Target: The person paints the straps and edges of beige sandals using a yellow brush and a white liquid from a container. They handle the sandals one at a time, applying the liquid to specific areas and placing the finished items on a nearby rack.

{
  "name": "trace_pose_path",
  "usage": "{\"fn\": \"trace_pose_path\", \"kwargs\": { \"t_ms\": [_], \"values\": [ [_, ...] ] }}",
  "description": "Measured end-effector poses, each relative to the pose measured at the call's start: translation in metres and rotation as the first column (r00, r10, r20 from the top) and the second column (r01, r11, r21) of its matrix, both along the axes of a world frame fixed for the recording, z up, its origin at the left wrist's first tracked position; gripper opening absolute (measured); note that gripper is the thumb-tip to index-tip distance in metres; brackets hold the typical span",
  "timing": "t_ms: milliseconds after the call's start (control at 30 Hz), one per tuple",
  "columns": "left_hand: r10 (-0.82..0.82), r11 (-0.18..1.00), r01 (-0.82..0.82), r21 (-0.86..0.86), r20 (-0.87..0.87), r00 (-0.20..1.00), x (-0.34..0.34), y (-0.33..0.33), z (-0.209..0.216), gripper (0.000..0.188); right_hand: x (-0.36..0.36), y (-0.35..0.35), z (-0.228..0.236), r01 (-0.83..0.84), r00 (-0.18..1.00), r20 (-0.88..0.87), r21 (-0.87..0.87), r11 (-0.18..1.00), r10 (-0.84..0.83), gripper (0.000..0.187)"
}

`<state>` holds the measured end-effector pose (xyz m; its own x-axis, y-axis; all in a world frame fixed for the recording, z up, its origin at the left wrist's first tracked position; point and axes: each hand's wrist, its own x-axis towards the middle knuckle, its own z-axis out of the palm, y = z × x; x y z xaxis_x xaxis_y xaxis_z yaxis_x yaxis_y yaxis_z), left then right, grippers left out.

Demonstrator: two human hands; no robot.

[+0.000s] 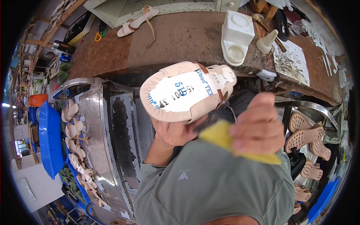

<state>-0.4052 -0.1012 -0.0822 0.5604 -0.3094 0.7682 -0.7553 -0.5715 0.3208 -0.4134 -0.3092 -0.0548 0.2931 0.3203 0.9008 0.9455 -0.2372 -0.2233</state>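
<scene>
My left hand (170, 131) is closed round a beige strappy sandal (168, 116) from below, with the underside turned up. A white sole board with blue and black print fills the middle of that underside, edged by folded beige material. A brown strap crosses toward the narrower end, at the right. My right hand (258, 127), blurred by motion, grips a flat yellow tool (217, 135). A dark smear lies at the tool's left tip, close below the sandal; whether they touch, I cannot tell.
Ahead, the worn brown bench (176, 37) carries another beige sandal (138, 21), a white container with a round cup (238, 35) and a pale cone-shaped nozzle (267, 41). Several sandals (75, 129) line the left rack; more pink-beige soles (305, 137) lie at right. A blue tub (50, 138) stands far left.
</scene>
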Motion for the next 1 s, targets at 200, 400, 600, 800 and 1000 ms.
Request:
{"fn": "trace_pose_path", "kwargs": {
  "t_ms": [200,400,600,800,1000],
  "values": [
    [-0.043,0.978,0.021,-0.209,-0.1,0.994,-0.01,-0.007,-0.018,0.035,-0.006,-0.007,0.002,-0.151,0.988,0.037,0.063,0.986,0.149,0.021],
    [-0.202,0.953,0.14,-0.269,-0.218,0.955,-0.007,0.0,-0.015,0.036,-0.005,-0.018,0.006,-0.125,0.991,-0.045,0.061,0.99,0.128,0.02],
    [-0.049,0.972,0.015,-0.235,-0.141,0.989,-0.012,-0.005,-0.019,0.041,-0.002,-0.034,0.016,-0.129,0.982,-0.14,-0.029,0.991,0.124,0.02],
    [0.005,0.93,-0.034,-0.365,-0.08,0.997,-0.01,-0.014,-0.028,0.041,0.005,-0.044,0.022,-0.097,0.99,-0.109,-0.035,0.995,0.093,0.02],
    [-0.034,0.943,-0.002,-0.334,-0.1,0.994,-0.002,-0.02,-0.019,0.031,0.01,-0.054,0.014,-0.073,0.936,-0.278,0.447,0.892,0.216,0.027]
  ]
}}
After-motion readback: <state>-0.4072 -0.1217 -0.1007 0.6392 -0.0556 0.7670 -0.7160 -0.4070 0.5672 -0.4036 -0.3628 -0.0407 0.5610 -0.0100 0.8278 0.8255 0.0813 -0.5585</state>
